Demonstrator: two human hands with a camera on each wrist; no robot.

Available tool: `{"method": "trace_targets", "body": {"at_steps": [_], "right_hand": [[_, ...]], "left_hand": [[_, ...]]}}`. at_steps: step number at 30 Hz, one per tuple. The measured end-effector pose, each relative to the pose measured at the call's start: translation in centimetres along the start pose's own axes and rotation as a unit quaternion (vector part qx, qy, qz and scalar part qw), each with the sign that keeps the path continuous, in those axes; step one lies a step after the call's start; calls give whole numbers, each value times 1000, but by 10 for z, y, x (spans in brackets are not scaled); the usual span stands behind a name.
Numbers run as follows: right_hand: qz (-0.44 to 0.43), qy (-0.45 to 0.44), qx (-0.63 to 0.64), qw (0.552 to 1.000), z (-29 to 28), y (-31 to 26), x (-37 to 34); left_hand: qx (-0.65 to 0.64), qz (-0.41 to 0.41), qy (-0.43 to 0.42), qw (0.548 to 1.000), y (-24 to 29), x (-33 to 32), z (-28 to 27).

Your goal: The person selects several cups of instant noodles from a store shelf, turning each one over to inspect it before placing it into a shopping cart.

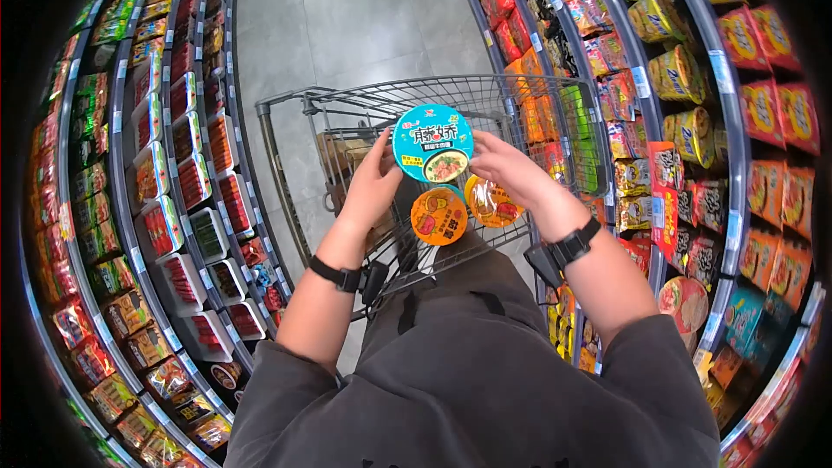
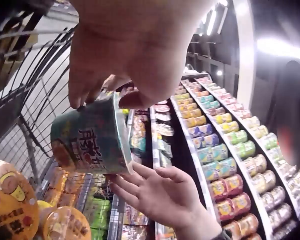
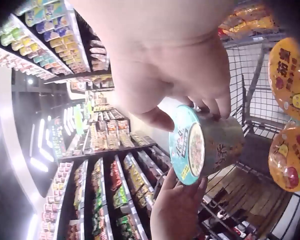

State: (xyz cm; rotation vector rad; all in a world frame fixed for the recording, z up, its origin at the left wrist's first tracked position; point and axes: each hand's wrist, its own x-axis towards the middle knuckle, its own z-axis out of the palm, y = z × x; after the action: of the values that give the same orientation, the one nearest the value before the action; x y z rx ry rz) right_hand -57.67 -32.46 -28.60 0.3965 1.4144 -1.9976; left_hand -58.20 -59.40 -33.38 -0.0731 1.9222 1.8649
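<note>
A teal instant noodle cup is held between both hands above the shopping cart, its printed lid facing up in the head view. My left hand grips its left side; in the left wrist view the fingers curl over the cup wall and the thumb lies near the rim. On the opposite side my right hand holds it, thumb by the lid edge and fingers along the wall in the right wrist view. Just below are two orange-lidded noodle cups, one on the left and one on the right.
A wire shopping cart stands before me, with a brown box low in it. Shelves of packaged noodles line the right, and shelves with trays and snack packets line the left. Grey tiled floor runs ahead.
</note>
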Motion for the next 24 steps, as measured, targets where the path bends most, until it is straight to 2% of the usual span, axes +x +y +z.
{"method": "trace_targets", "body": {"at_steps": [1,2,4,5,6,8,10,12,15,17,20,24], "right_hand": [[58,24,-14,998,-9,-2,16],[69,24,-10,997,-22,3,35],[169,41,-10,985,-55,31,80],[190,67,-9,980,-71,49,100],[201,66,-4,977,-81,58,113],[273,95,-52,956,-98,74,139],[297,98,-61,948,-112,89,160],[351,86,-97,927,-124,100,177],[376,58,-124,916,-143,118,198],[385,52,-126,913,-152,133,210],[400,54,-116,907,-168,162,223],[411,59,-118,902,-170,172,228]], "left_hand": [[85,-3,33,996,-10,16,6],[85,-14,33,996,-19,31,9],[124,-105,30,986,-45,61,15],[167,-93,62,980,-77,74,18],[167,-106,60,978,-99,85,21],[97,-208,17,973,-137,107,25],[112,-228,14,967,-164,126,28],[174,-286,-24,942,-179,138,33],[227,-302,-73,923,-154,151,44],[245,-310,-71,916,-204,158,45],[279,-318,-77,903,-240,164,48],[273,-344,-116,891,-247,170,47]]}}
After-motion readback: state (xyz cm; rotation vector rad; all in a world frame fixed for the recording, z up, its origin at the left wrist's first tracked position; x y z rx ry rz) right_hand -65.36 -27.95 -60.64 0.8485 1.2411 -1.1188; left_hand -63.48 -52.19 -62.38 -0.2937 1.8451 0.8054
